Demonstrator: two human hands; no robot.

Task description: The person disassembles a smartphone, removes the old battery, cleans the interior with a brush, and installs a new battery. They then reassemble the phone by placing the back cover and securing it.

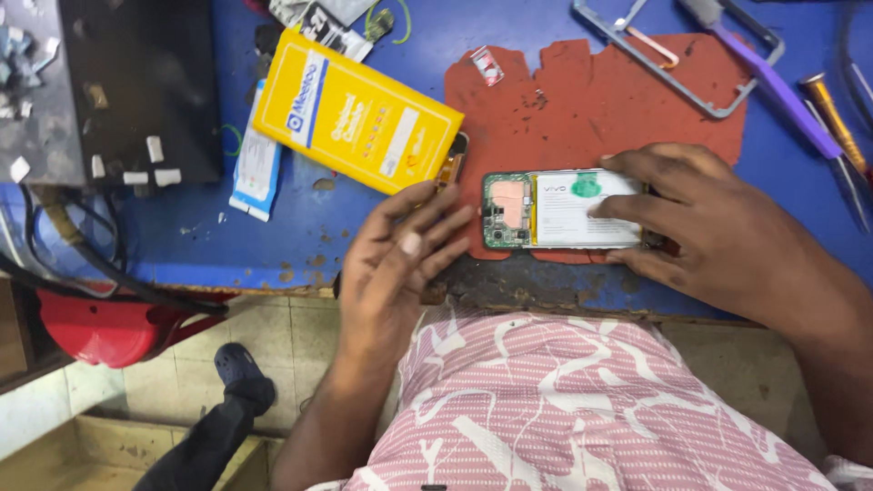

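- At the far left we see a dark box (136, 86) on the blue table (273, 245), with cables (82, 273) trailing off its edge above a red object (100, 327); all of it lies well apart from our hands.
- Next comes a yellow pack (356, 114), lying tilted over a small white-and-blue packet (256, 168). It partly covers a dark part (455, 155) at its right corner; we cannot tell what that part is.
- Our left hand (396, 264) hovers at the table's near edge, just below the pack. Its fingers (427, 218) are spread loosely and hold nothing, pointing toward the phone, as if kept ready near it.
- The opened phone (564, 211) lies flat, back cover off, on a red mat (591, 100), likely there to cushion it and keep it from sliding. Its green board shows at the left end and the white battery (568, 214) fills the rest.
- Our right hand (718, 236) presses down on the phone's right end. The fingers (627, 205) lie flat across the battery and its edges, pinning the phone rather than gripping it, which steadies it.
- Farther right, at the top, a metal frame (682, 64) rests partly on the mat, with a purple tool (782, 91) and tweezers (850, 173) beside it, within reach of the right hand.
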